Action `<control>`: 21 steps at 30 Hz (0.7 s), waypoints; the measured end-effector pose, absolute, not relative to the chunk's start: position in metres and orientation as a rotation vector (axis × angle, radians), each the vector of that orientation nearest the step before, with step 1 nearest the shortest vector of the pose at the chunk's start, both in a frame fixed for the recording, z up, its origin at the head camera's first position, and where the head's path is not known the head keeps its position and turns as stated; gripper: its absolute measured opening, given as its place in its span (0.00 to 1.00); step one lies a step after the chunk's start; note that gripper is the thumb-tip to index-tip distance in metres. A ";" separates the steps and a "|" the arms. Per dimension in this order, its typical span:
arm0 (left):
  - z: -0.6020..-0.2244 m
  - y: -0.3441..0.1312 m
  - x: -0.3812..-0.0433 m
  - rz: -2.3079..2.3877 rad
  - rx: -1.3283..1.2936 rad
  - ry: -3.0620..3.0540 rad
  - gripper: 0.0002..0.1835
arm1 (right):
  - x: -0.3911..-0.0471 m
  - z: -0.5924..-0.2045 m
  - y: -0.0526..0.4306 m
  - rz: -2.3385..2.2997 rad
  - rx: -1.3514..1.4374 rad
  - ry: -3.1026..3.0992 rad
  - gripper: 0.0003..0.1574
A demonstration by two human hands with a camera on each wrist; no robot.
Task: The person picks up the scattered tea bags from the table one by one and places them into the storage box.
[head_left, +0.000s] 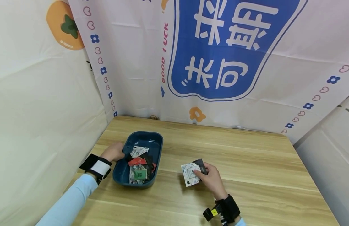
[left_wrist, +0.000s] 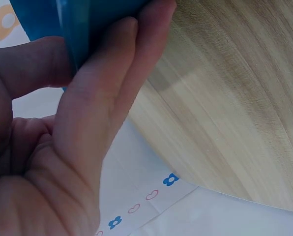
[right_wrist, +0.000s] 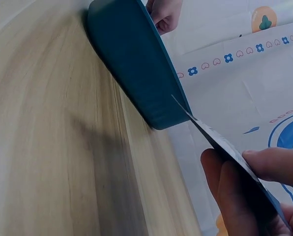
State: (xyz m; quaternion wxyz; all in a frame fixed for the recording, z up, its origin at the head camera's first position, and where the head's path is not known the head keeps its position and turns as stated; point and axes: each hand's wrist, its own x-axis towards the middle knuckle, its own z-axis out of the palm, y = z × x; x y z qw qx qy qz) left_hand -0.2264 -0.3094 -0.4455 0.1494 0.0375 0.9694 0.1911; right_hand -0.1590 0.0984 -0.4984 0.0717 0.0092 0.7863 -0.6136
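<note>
A dark teal plastic bin [head_left: 117,179] sits on the left part of the wooden table. My left hand [head_left: 113,152] pinches its left rim, with the thumb on one side of the wall [left_wrist: 75,29] and fingers on the other. Inside the bin lie several small flat packets [head_left: 139,160], white-patterned, red, black and green. To the right of the bin, my right hand [head_left: 211,179] holds a white-and-black packet [head_left: 189,173] above the table, thumb on its printed face. In the right wrist view that packet [right_wrist: 220,142] shows edge-on between thumb and fingers.
The wooden table [head_left: 248,150] extends to the right and behind the bin. A white printed cloth [head_left: 140,78] with a blue panel hangs along the back edge, and pale cloth walls [head_left: 44,125] stand at both sides.
</note>
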 end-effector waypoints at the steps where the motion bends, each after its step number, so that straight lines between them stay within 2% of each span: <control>1: -0.446 -0.309 -0.227 0.552 0.108 2.786 0.06 | -0.159 -0.498 0.097 -1.850 0.029 2.364 0.15; 7: -0.449 -0.311 -0.228 0.563 0.106 2.783 0.06 | -0.160 -0.497 0.086 -1.882 0.005 2.344 0.13; 21: -0.447 -0.311 -0.227 0.539 0.155 2.820 0.08 | -0.162 -0.490 0.068 -1.899 -0.099 2.301 0.15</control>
